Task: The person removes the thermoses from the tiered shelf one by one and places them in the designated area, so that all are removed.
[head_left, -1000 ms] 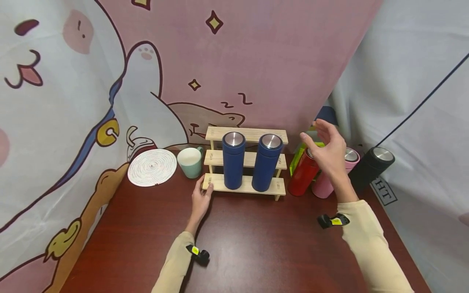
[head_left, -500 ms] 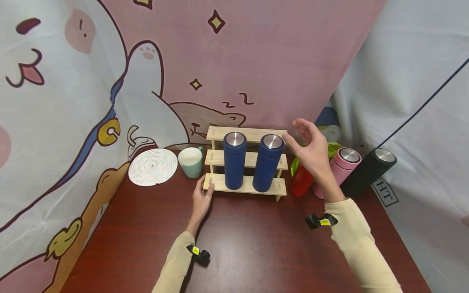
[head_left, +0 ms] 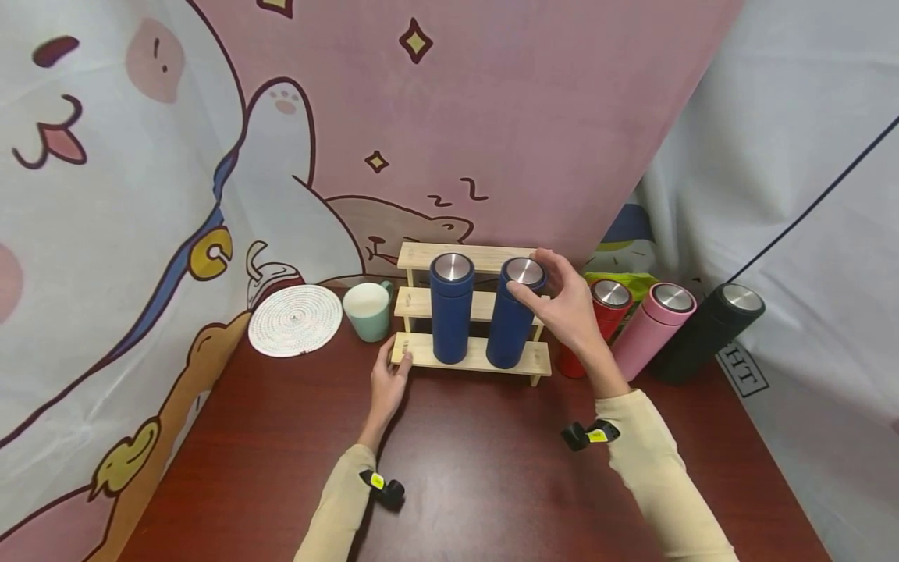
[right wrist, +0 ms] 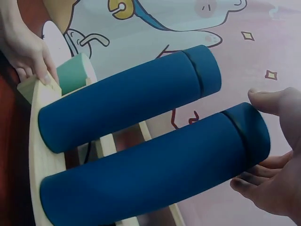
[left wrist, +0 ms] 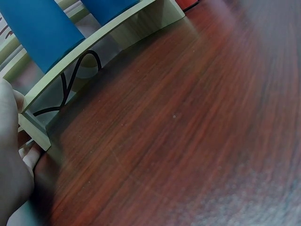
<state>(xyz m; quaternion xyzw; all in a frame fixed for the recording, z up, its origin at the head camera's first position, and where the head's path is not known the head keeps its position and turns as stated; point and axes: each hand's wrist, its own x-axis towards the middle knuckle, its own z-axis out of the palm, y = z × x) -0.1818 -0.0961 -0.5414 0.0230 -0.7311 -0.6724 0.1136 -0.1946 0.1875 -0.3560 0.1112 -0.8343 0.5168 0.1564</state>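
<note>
Two dark blue thermos flasks with steel-topped lids, a left flask and a right flask, stand upright on the lowest step of a three-tier wooden shelf. My left hand grips the left end of that step, thumb on top and fingers around the edge. My right hand is at the lid of the right flask, its thumb on one side and fingers on the other. In the right wrist view the right hand's thumb looks slightly apart from the lid.
Right of the shelf stand a red flask, a pink flask and a black flask, with a yellow-green item behind. On the left are a mint mug and a round woven mat. Cloth backdrops rise behind the table.
My right hand has moved left from above the red flask to the right blue flask's lid, uncovering the red and pink flasks. My left hand has stayed on the shelf.
</note>
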